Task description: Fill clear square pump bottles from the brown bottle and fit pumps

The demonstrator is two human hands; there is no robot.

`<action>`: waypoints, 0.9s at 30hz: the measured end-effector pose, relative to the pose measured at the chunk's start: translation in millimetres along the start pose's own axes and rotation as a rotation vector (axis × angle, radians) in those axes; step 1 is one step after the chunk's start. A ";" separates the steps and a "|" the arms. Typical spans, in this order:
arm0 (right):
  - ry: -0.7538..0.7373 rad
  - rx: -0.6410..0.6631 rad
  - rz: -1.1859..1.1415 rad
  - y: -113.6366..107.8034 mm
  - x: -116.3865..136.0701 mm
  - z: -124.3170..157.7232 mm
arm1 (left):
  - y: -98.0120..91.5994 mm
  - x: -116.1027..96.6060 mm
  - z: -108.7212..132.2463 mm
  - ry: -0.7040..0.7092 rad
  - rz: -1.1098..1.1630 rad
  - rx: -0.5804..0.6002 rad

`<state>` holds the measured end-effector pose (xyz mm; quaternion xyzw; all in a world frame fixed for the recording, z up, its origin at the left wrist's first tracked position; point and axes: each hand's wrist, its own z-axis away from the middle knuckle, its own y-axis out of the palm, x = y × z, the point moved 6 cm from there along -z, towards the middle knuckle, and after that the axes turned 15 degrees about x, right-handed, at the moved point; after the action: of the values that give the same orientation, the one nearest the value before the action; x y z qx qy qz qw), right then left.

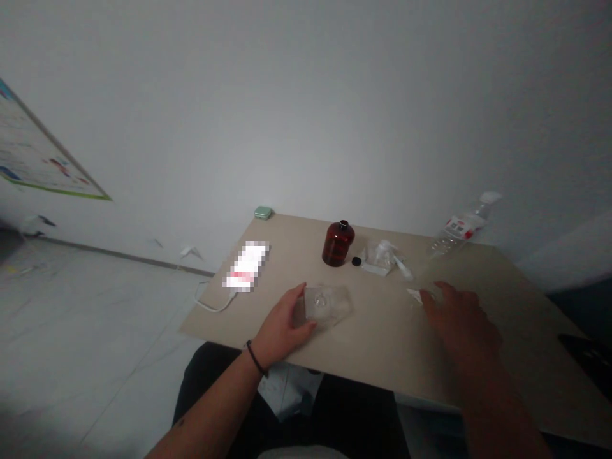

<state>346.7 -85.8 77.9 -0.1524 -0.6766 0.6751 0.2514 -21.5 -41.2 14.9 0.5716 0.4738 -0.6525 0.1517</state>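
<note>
Grip of the left hand [282, 326] is curled partly closed around the near edge of a clear plastic packet [327, 306], though whether it clamps the packet or only rests there cannot be told; the right hand's [459, 322] grip is loosely open, dim and blurred, its fingers [437, 290] just beside a small white scrap [415, 295]. Far left, a wall poster [43, 146] is cut off by the frame above a pale tiled floor [95, 325]. On the table [382, 347] lie a pixelated white slab [246, 266], unidentifiable, with a white cable [208, 305] trailing from it. A small green case [262, 212] sits at the far edge. Farther right stand an amber bottle [338, 245], its black cap [356, 261] lying beside it, then a crumpled, hard-to-make-out plastic bundle [381, 258]. A clear water bottle [459, 228] lies tilted at the far right corner.
</note>
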 end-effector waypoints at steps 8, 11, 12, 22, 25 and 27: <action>-0.309 0.094 -0.388 3.4 59.9 8.2 | 0.4 2.5 -2.1 0.000 0.017 -0.019; -0.335 0.113 -0.389 -10.5 95.5 8.6 | -0.7 4.2 -1.5 -0.010 0.024 -0.049; -0.338 0.117 -0.363 -14.0 102.4 7.4 | -0.9 4.4 -1.4 -0.009 0.027 -0.053; -0.291 -0.124 -0.086 2.3 16.9 -9.6 | 0.4 5.9 -1.5 -0.017 0.043 -0.028; -0.278 -0.078 -0.211 9.1 7.0 -0.6 | 1.6 6.8 -2.1 -0.027 0.049 -0.023; -0.292 0.014 -0.388 14.0 21.9 4.2 | 1.8 6.8 -2.6 -0.033 0.048 -0.021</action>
<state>324.4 -76.7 67.2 0.0814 -0.7176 0.6339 0.2768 -20.6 -37.7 8.3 0.5705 0.4641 -0.6529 0.1811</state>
